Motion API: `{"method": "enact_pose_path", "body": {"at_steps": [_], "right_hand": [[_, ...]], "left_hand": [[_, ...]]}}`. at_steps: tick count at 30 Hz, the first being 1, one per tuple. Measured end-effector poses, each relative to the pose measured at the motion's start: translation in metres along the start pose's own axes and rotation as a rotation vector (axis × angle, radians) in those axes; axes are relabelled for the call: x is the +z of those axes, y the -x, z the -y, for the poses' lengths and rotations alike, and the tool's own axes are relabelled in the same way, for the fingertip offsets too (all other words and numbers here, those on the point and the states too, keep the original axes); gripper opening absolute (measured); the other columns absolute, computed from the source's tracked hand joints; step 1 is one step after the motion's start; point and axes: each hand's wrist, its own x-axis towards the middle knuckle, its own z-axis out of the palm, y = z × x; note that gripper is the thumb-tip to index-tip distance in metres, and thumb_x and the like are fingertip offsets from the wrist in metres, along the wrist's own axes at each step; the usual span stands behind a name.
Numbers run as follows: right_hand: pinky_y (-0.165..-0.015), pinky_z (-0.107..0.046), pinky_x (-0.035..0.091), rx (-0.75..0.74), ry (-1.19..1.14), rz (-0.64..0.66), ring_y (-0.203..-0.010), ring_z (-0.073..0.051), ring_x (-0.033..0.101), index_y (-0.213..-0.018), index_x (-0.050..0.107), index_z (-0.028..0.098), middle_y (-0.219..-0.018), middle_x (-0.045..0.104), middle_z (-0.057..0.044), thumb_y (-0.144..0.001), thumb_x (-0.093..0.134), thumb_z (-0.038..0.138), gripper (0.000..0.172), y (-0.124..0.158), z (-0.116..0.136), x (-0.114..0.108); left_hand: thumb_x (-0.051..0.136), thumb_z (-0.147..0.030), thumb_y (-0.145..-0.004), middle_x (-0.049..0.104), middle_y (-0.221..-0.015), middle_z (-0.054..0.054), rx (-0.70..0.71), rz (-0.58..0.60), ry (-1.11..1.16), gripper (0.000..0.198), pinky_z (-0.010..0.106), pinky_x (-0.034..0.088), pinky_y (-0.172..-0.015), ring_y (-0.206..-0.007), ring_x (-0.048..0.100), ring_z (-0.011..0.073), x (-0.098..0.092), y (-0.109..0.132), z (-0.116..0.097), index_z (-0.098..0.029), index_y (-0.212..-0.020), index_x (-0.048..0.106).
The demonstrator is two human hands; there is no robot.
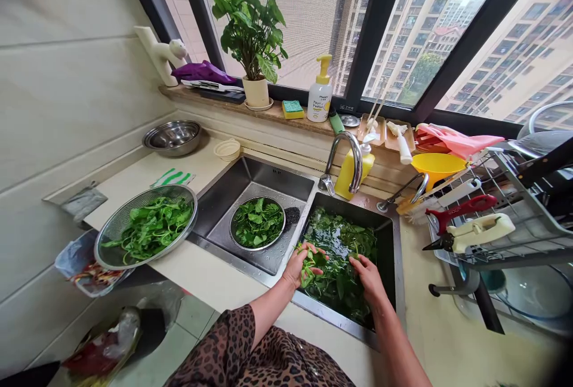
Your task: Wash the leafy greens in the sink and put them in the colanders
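My left hand (299,266) is curled around a small bunch of leafy greens (310,263) above the near left edge of the right sink basin (399,267). Over the same basin, my right hand (369,279) has its thumb and fingers pinched together at a bit of green. Below both hands, more leafy greens (342,288) float in the water that fills the basin. In the left sink basin (215,208) sits a round metal strainer (283,229) with greens in it. A wide mesh colander (111,220) heaped with greens rests on the counter's left side.
A curved faucet (353,145) rises behind the basins, beside a yellow soap bottle (342,178). Metal bowls (174,142) stand at the back left. On the right is a wire dish rack (505,178) with knives and tools. A potted plant (256,91) stands on the windowsill.
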Motion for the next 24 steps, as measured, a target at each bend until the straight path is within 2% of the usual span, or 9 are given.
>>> {"method": "enact_pose_path", "body": {"at_steps": [4, 7, 10, 12, 14, 17, 19, 21, 24], "right_hand": [[-0.041, -0.023, 0.023, 0.026, -0.07, -0.094, -0.043, -0.008, 0.033, -0.07, 0.058, 0.019, -0.047, 0.043, 0.008, -0.056, 0.072, 0.039, 0.028, 0.005, 0.01, -0.012], [-0.04, -0.023, 0.023, 0.046, -0.143, -0.092, -0.042, -0.008, 0.033, -0.069, 0.055, 0.02, -0.046, 0.041, 0.008, -0.055, 0.073, 0.038, 0.03, 0.01, 0.02, -0.013], [-0.04, -0.023, 0.024, 0.044, -0.192, -0.039, -0.041, -0.007, 0.032, -0.067, 0.052, 0.021, -0.044, 0.039, 0.009, -0.055, 0.074, 0.038, 0.03, 0.014, 0.027, -0.011], [-0.04, -0.023, 0.025, 0.044, -0.198, -0.017, -0.041, -0.008, 0.032, -0.067, 0.05, 0.021, -0.045, 0.039, 0.009, -0.056, 0.073, 0.038, 0.031, 0.016, 0.03, -0.009], [-0.041, -0.023, 0.025, 0.05, -0.197, -0.018, -0.042, -0.008, 0.032, -0.068, 0.049, 0.022, -0.045, 0.039, 0.009, -0.056, 0.073, 0.038, 0.031, 0.018, 0.031, -0.007], [-0.042, -0.022, 0.025, 0.063, -0.202, -0.004, -0.043, -0.008, 0.03, -0.068, 0.048, 0.022, -0.045, 0.038, 0.009, -0.057, 0.073, 0.039, 0.032, 0.021, 0.031, -0.006], [-0.043, -0.022, 0.024, 0.058, -0.18, 0.043, -0.043, -0.008, 0.03, -0.068, 0.05, 0.022, -0.045, 0.038, 0.009, -0.059, 0.072, 0.04, 0.03, 0.024, 0.031, -0.004], [-0.044, -0.022, 0.024, 0.039, -0.13, 0.109, -0.043, -0.008, 0.03, -0.068, 0.053, 0.02, -0.046, 0.039, 0.008, -0.061, 0.07, 0.041, 0.028, 0.028, 0.032, 0.001], [-0.044, -0.021, 0.023, 0.038, -0.091, 0.193, -0.045, -0.008, 0.032, -0.072, 0.056, 0.02, -0.047, 0.04, 0.008, -0.063, 0.069, 0.042, 0.028, 0.032, 0.034, 0.01]], "left_hand": [[0.051, -0.033, -0.07, 0.062, -0.092, 0.007, 0.022, -0.136, -0.155, 0.017, 0.027, 0.051, -0.053, -0.08, 0.062, 0.0195, -0.006, -0.01, 0.013, -0.018, -0.077, 0.048], [0.057, -0.028, -0.064, 0.061, -0.078, 0.005, 0.023, -0.212, -0.537, 0.014, 0.036, 0.049, -0.068, -0.08, 0.06, 0.0216, -0.012, -0.011, 0.027, -0.018, -0.073, 0.052], [0.071, -0.02, -0.048, 0.06, -0.092, 0.01, 0.147, -0.153, -0.952, 0.034, 0.052, 0.03, -0.095, -0.103, 0.05, 0.0331, -0.01, -0.004, 0.034, -0.02, -0.079, 0.058], [0.078, -0.016, -0.034, 0.056, -0.106, 0.012, 0.241, -0.077, -1.129, 0.052, 0.058, 0.012, -0.101, -0.112, 0.039, 0.0403, -0.003, 0.0, 0.03, -0.021, -0.083, 0.06], [0.082, -0.017, -0.025, 0.054, -0.11, 0.013, 0.29, 0.008, -1.222, 0.063, 0.059, 0.005, -0.101, -0.114, 0.034, 0.0429, 0.007, 0.001, 0.02, -0.022, -0.084, 0.061], [0.082, -0.025, -0.038, 0.054, -0.105, 0.011, 0.319, 0.061, -1.279, 0.058, 0.055, 0.017, -0.099, -0.108, 0.039, 0.0381, 0.023, -0.001, -0.001, -0.022, -0.092, 0.063], [0.075, -0.028, -0.053, 0.055, -0.1, 0.009, 0.368, 0.066, -1.249, 0.047, 0.046, 0.028, -0.094, -0.102, 0.044, 0.0314, 0.033, -0.003, -0.012, -0.023, -0.098, 0.063], [0.071, -0.029, -0.06, 0.056, -0.095, 0.007, 0.431, 0.095, -1.171, 0.042, 0.037, 0.035, -0.087, -0.093, 0.048, 0.0254, 0.039, -0.004, -0.016, -0.024, -0.101, 0.064], [0.068, -0.028, -0.064, 0.058, -0.079, 0.005, 0.441, 0.133, -1.06, 0.026, 0.031, 0.04, -0.074, -0.072, 0.052, 0.0186, 0.044, -0.003, -0.014, -0.021, -0.089, 0.069]]}}
